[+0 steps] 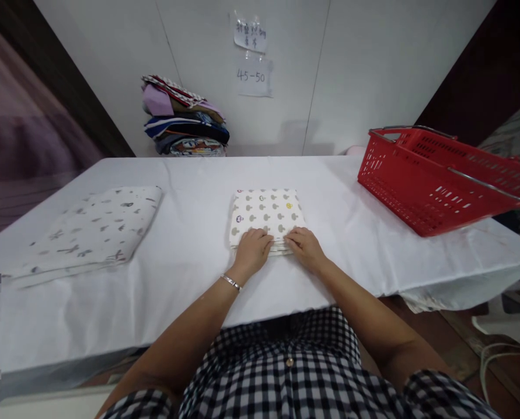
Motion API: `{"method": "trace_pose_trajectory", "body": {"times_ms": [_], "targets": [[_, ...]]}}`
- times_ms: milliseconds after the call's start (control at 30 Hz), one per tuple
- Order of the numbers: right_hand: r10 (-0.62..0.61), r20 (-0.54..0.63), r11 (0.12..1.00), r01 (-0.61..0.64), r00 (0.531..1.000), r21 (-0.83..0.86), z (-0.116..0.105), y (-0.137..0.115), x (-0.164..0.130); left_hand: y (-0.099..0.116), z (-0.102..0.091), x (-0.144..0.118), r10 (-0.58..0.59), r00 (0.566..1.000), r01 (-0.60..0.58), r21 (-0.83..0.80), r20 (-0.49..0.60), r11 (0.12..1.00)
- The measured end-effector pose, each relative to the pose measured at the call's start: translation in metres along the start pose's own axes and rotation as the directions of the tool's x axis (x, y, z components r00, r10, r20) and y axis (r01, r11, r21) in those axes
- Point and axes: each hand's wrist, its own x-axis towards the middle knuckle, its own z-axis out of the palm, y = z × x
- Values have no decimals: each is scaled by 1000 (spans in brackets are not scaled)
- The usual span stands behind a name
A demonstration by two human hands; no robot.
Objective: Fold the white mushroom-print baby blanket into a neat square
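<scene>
Lying under both hands' fingers point(264, 240): folded cloth point(266, 212)

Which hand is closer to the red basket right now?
Right. The right hand rests on the near edge of the folded cloth, on the side toward the red basket. The left hand lies beside it, farther from the basket.

A folded white cloth point(266, 212) printed with grey mushrooms lies flat and squared at the table's middle.
</scene>
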Motion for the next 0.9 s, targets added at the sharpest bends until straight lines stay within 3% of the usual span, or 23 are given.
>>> {"method": "trace_pose_trajectory", "body": {"times_ms": [233,433,667,900], "targets": [[18,34,999,-19,999,32,1,0,4,2,2,6,-67,998,67,-85,-4,994],[-9,-78,1000,10,997,11,6,-1,-4,2,1,0,44,997,-47,-42,-63,998],[-117,-14,992,116,993,-49,2,3,-7,-6,2,-3,105,994,-105,-54,5,993],[-158,-16,979,155,987,-131,4,3,-6,-7,5,-4,111,993,-113,-56,-35,992]]}}
